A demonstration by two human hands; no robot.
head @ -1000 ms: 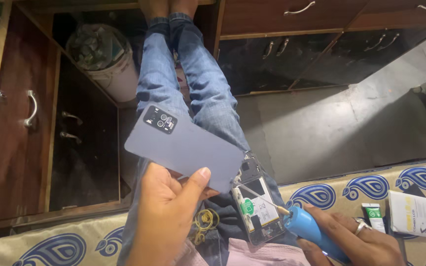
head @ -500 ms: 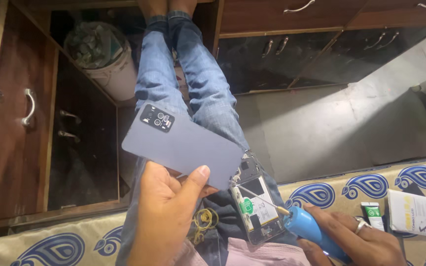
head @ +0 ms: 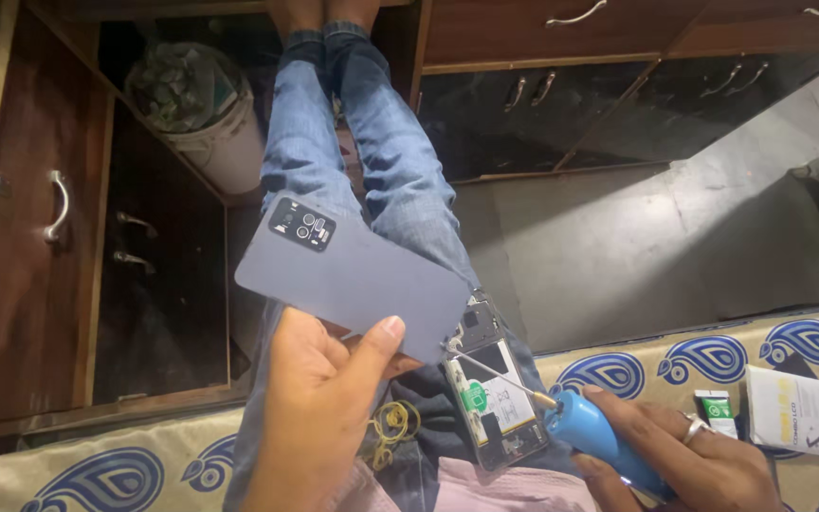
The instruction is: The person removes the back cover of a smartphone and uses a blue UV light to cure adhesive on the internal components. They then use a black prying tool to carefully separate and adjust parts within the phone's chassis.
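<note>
My left hand (head: pixel 319 398) holds up a grey-blue phone back cover (head: pixel 353 279) with a black camera block at its upper left corner. Its thumb presses on the cover's lower edge. Below and to the right, an opened phone (head: pixel 493 393) with bare inner parts lies on my lap, over my blue jeans (head: pixel 372 152). My right hand (head: pixel 684 453) grips a blue-handled screwdriver (head: pixel 597 436). The thin metal tip of the screwdriver reaches up-left to the phone's upper edge, close to the cover's lower right corner.
A white bucket (head: pixel 203 118) full of scraps stands on the floor at the upper left. Wooden cabinet doors with metal handles (head: pixel 59 204) are at left and along the top. A patterned cushion (head: pixel 789 341) carries a small green-and-white tube (head: pixel 716 411) and a white box (head: pixel 803 413). Yellow rubber bands (head: pixel 389 427) lie on my lap.
My left hand has lifted the back cover slightly up and left, away from the opened phone. My right hand and the screwdriver stay almost where they were.
</note>
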